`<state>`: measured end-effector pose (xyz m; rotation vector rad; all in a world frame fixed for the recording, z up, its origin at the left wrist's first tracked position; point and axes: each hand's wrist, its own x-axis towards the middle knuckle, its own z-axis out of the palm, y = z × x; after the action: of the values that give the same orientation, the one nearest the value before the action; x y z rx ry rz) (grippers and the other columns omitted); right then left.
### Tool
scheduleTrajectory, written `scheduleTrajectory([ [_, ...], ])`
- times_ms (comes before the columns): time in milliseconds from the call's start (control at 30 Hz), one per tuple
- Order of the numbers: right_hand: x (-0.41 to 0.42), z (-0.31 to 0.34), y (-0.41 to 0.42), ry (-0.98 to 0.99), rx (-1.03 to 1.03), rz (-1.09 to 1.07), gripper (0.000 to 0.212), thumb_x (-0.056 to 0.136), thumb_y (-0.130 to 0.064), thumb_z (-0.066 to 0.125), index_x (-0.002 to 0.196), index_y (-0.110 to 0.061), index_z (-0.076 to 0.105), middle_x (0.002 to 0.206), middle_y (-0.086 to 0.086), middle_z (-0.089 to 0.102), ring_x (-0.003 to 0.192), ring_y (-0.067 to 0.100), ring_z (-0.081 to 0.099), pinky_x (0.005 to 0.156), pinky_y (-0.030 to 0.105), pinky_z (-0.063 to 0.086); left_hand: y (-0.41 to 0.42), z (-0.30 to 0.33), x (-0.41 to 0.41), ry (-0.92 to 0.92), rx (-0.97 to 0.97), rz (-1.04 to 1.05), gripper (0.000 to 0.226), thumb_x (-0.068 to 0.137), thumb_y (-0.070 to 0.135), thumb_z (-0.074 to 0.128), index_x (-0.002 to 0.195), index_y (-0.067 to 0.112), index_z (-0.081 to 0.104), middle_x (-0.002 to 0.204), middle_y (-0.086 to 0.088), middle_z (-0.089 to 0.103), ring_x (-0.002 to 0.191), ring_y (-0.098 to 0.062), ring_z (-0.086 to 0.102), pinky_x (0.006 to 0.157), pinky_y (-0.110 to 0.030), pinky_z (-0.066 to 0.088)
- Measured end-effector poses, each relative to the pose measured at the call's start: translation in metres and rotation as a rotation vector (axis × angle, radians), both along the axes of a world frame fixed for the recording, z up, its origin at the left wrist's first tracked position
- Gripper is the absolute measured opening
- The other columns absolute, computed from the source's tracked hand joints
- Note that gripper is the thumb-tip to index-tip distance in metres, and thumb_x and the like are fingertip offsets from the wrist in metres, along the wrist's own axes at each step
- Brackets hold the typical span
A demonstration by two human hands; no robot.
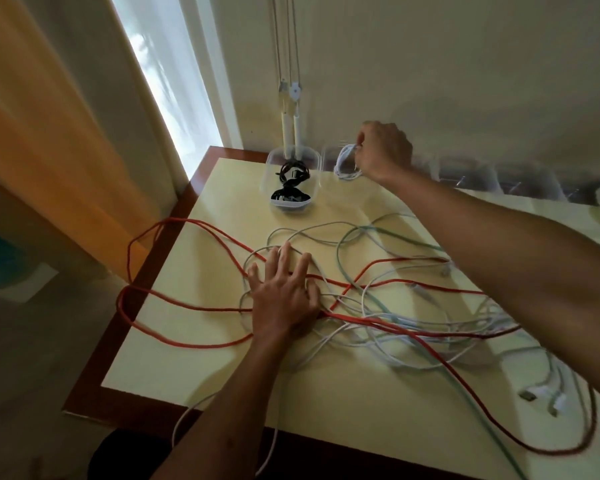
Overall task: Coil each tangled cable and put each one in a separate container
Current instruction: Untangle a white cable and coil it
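My right hand is at the far edge of the table and grips a coiled white cable at the rim of a clear container. To its left, another clear container holds a coiled black cable. My left hand lies flat, fingers spread, on the tangle in the middle of the table. A long red cable loops over the left table edge and runs across to the right. White cables and a pale green cable weave through it.
The cream table top has a dark wooden border. More clear containers line the far edge by the wall. White USB plugs lie near the right. Blind cords hang behind the black cable's container. A curtain hangs left.
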<state>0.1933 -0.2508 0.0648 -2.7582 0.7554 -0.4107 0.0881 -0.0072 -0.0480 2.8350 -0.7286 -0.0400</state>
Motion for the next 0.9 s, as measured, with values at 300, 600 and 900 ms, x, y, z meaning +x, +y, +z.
scheduleTrajectory([
  [300, -0.063, -0.012, 0.019, -0.046, 0.021, 0.125, 0.027, 0.093, -0.029, 0.054, 0.111, -0.012, 0.066, 0.117, 0.016, 0.06, 0.112, 0.038, 0.05, 0.091, 0.042, 0.041, -0.001, -0.003, 0.001, -0.028, -0.019, 0.007, 0.065, 0.085, 0.05, 0.019, 0.143, 0.032, 0.04, 0.159, -0.006, 0.026, 0.147, -0.026, 0.022, 0.115, -0.057, 0.014],
  [600, -0.262, -0.032, 0.082, 0.137, 0.261, 0.32, 0.024, 0.086, -0.047, 0.066, 0.088, -0.023, 0.072, 0.082, -0.005, 0.069, 0.08, 0.016, 0.06, 0.073, 0.033, 0.047, 0.002, 0.004, -0.001, 0.039, -0.006, -0.014, 0.073, 0.082, 0.055, 0.008, 0.147, 0.033, 0.034, 0.162, -0.004, 0.019, 0.149, -0.024, 0.013, 0.118, -0.054, 0.005],
  [900, -0.281, -0.035, 0.084, -0.344, 0.248, 0.236, 0.002, 0.088, -0.008, 0.067, 0.086, -0.01, 0.067, 0.08, 0.001, 0.066, 0.076, 0.021, 0.059, 0.069, 0.035, 0.048, 0.016, 0.042, -0.012, 0.085, -0.444, -0.183, 0.054, 0.092, 0.058, 0.028, 0.105, 0.027, 0.07, 0.143, 0.0, 0.051, 0.147, -0.02, 0.021, 0.116, -0.061, 0.003],
])
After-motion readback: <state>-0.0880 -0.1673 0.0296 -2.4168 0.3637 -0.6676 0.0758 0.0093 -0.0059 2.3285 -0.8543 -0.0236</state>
